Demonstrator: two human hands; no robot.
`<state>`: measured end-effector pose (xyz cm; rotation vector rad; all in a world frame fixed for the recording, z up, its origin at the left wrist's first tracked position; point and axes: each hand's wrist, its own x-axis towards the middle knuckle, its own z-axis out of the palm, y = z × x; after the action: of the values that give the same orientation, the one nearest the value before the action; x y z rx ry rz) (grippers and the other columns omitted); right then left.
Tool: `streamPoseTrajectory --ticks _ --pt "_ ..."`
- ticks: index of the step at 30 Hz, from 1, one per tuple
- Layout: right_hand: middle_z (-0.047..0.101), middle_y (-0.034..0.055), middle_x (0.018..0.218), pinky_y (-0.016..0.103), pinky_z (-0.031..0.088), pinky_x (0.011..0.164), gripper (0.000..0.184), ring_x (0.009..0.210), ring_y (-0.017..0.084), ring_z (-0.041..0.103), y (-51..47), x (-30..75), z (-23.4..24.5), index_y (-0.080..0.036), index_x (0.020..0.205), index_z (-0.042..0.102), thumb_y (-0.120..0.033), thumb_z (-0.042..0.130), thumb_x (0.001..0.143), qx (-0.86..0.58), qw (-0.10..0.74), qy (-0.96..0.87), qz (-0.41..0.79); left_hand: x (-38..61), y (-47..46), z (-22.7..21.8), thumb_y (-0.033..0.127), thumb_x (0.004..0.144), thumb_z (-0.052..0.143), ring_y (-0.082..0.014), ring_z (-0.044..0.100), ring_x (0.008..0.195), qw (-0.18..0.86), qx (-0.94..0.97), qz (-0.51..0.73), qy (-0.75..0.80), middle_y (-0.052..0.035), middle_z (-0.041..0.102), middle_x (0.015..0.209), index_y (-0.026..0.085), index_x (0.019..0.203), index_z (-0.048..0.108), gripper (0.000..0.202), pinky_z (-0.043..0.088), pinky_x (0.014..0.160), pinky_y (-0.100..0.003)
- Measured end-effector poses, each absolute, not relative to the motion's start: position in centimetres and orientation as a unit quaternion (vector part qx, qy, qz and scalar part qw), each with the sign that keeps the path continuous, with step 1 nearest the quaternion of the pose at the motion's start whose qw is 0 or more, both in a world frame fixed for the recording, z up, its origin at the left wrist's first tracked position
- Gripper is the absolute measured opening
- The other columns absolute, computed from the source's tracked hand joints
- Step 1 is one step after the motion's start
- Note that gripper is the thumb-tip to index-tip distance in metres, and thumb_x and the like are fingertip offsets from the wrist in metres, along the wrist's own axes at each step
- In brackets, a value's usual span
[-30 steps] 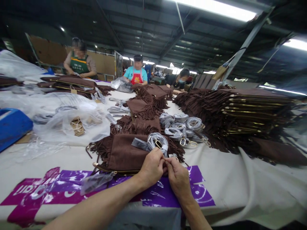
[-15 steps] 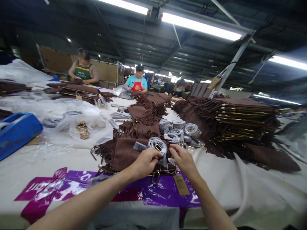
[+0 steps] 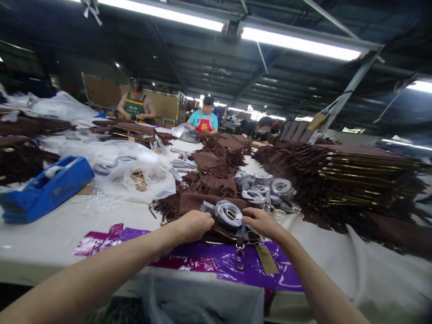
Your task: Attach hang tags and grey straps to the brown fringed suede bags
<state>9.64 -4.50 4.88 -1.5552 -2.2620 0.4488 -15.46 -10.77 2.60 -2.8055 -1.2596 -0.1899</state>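
Note:
A brown fringed bag (image 3: pixel 189 202) lies in front of me with its zipper edge towards me. On top of it rests a plastic-wrapped coiled strap (image 3: pixel 228 213), whose metal clasp hangs over the near edge. My left hand (image 3: pixel 197 224) is closed on the near part of the bag, left of the coil. At the bag's right end, my right hand (image 3: pixel 262 220) has its bent fingers closed on the edge beside the coil; the fingertips are partly hidden. A tan hang tag (image 3: pixel 267 259) dangles below my right hand.
Several wrapped strap coils (image 3: pixel 280 186) lie beyond my right hand. A tall stack of brown bags (image 3: pixel 364 166) stands at the right. To the left are a blue tape dispenser (image 3: pixel 50 189) and a clear plastic bag (image 3: pixel 114 180). Purple plastic (image 3: pixel 249 267) covers the front edge. Co-workers are opposite.
My left hand has left the coiled strap and moved left onto the bag. My right hand has come against the bag's right end. The view has shifted left.

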Motion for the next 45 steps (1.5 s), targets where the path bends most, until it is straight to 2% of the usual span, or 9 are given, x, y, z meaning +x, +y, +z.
streamPoseTrajectory --ticks 4,8,12,18,24,28,33,40,45 --pt "0.072 0.0078 0.099 0.03 0.044 0.076 0.035 0.092 0.023 0.065 -5.6 7.5 4.3 -0.019 0.112 0.064 -0.035 0.052 0.083 -0.568 0.19 -0.785 0.156 -15.1 -11.1 2.7 0.008 0.087 0.049 -0.0213 0.065 0.078 0.064 -0.914 -0.034 -0.4 -0.0114 0.067 0.089 0.012 0.087 0.062 0.014 0.054 0.071 -0.03" --pt "0.072 0.0087 0.089 0.031 0.045 0.075 0.033 0.089 0.027 0.065 -5.7 4.7 4.6 -0.017 0.096 0.068 -0.029 0.071 0.065 -0.581 0.204 -0.772 0.16 -15.3 -11.4 2.4 0.01 0.088 0.048 -0.0215 0.065 0.082 0.065 -0.906 -0.047 -0.415 -0.0097 0.067 0.091 0.013 0.089 0.063 0.015 0.054 0.072 -0.03" --pt "0.07 0.0037 0.079 0.029 0.048 0.067 0.023 0.078 0.022 0.064 -6.8 5.6 7.6 -0.015 0.088 0.067 -0.03 0.065 0.071 -0.547 0.247 -0.776 0.194 -15.6 -11.0 3.4 0.016 0.089 0.05 -0.0229 0.065 0.087 0.058 -0.886 -0.087 -0.451 -0.0087 0.068 0.093 0.016 0.089 0.065 0.014 0.053 0.072 -0.03" --pt "0.071 0.0074 0.103 0.039 0.058 0.076 0.044 0.091 0.025 0.068 -11.8 10.1 10.2 -0.018 0.107 0.063 -0.043 0.075 0.073 -0.412 0.477 -0.62 0.468 -15.7 -9.0 6.0 0.028 0.092 0.049 -0.0229 0.065 0.092 0.034 -0.863 -0.093 -0.495 -0.0082 0.068 0.098 0.018 0.093 0.067 0.02 0.051 0.076 -0.029" --pt "0.069 0.0069 0.104 0.036 0.054 0.085 0.026 0.096 0.023 0.065 -15.4 7.6 6.1 -0.023 0.107 0.065 -0.026 0.068 0.081 -0.324 0.503 -0.768 0.227 -16.1 -7.5 7.5 0.032 0.093 0.049 -0.0217 0.065 0.091 0.018 -0.868 -0.091 -0.488 -0.0068 0.069 0.096 0.019 0.093 0.068 0.023 0.049 0.076 -0.028" --pt "0.061 0.0102 0.117 0.035 0.05 0.093 0.031 0.11 0.022 0.059 -15.8 5.1 3.5 -0.022 0.114 0.059 -0.012 0.049 0.086 -0.249 0.473 -0.843 0.066 -16.0 -7.9 8.2 0.032 0.093 0.05 -0.0215 0.065 0.091 0.028 -0.869 -0.091 -0.485 -0.0069 0.069 0.097 0.019 0.094 0.068 0.022 0.049 0.074 -0.028" --pt "0.056 0.0133 0.122 0.038 0.047 0.097 0.036 0.117 0.023 0.053 -14.9 5.0 1.6 -0.02 0.116 0.052 -0.006 0.041 0.085 -0.243 0.437 -0.866 -0.011 -16.5 -7.9 8.7 0.032 0.093 0.05 -0.0206 0.065 0.091 0.033 -0.87 -0.1 -0.482 -0.006 0.069 0.096 0.019 0.095 0.068 0.022 0.049 0.073 -0.026" --pt "0.057 0.0098 0.105 0.041 0.052 0.089 0.06 0.101 0.023 0.058 -11.3 8.3 -2.7 -0.019 0.111 0.05 0.005 0.034 0.057 -0.373 0.404 -0.828 -0.109 -16.2 -8.7 8.5 0.033 0.094 0.049 -0.0203 0.065 0.086 0.029 -0.88 -0.083 -0.467 -0.0055 0.069 0.093 0.019 0.09 0.066 0.022 0.048 0.071 -0.025" --pt "0.054 0.0134 0.11 0.046 0.05 0.092 0.052 0.109 0.028 0.053 -11.8 5.6 -3.7 -0.019 0.111 0.052 0.004 0.038 0.067 -0.469 0.387 -0.781 -0.143 -14.9 -9.1 8.6 0.032 0.095 0.048 -0.0208 0.065 0.09 0.011 -0.883 -0.095 -0.459 -0.0058 0.069 0.094 0.017 0.092 0.065 0.023 0.047 0.071 -0.025"
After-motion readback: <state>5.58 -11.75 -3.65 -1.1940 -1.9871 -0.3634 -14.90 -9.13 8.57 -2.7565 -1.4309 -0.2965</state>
